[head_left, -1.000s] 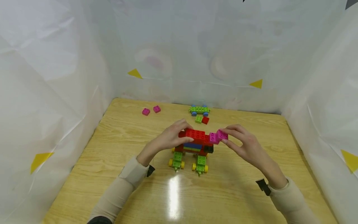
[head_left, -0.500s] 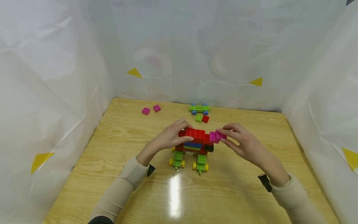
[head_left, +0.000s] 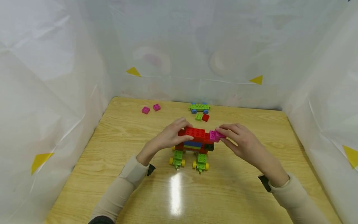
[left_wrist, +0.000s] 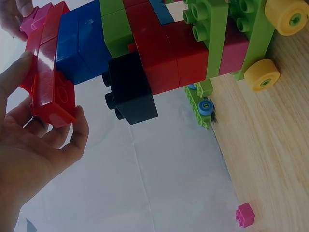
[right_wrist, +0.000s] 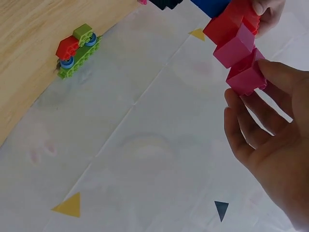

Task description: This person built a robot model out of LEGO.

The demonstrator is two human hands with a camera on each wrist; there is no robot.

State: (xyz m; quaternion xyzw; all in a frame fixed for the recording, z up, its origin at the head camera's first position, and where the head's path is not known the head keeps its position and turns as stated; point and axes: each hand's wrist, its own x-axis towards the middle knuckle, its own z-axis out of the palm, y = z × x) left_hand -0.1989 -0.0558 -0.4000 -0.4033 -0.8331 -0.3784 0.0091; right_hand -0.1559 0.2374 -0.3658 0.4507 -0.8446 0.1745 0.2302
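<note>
A toy-brick model stands on the table, its green legs [head_left: 201,158] fitted with yellow wheels. My left hand [head_left: 169,135] grips the red bricks [head_left: 195,133] along its top, thumb on the near side. At the model's right end is a pink brick [right_wrist: 235,47], joined to the red part. My right hand [head_left: 246,141] pinches a second pink brick [right_wrist: 245,72] between thumb and fingers. That brick sits offset against the first one; whether the studs are fully pressed together cannot be made out. A black brick [left_wrist: 130,87] juts from the model's side below the blue layer.
Two loose pink bricks [head_left: 151,109] lie at the back left of the wooden table [head_left: 126,130]. A green wheeled base [head_left: 199,107] with blue wheels stands at the back, a small green brick [head_left: 199,117] and a red brick [head_left: 205,118] before it. White sheeting [head_left: 179,46] surrounds the table.
My right hand has shifted slightly left with the pink brick, which now sits closer against its pink neighbour and looks less tilted. My left hand keeps its grip in the same spot.
</note>
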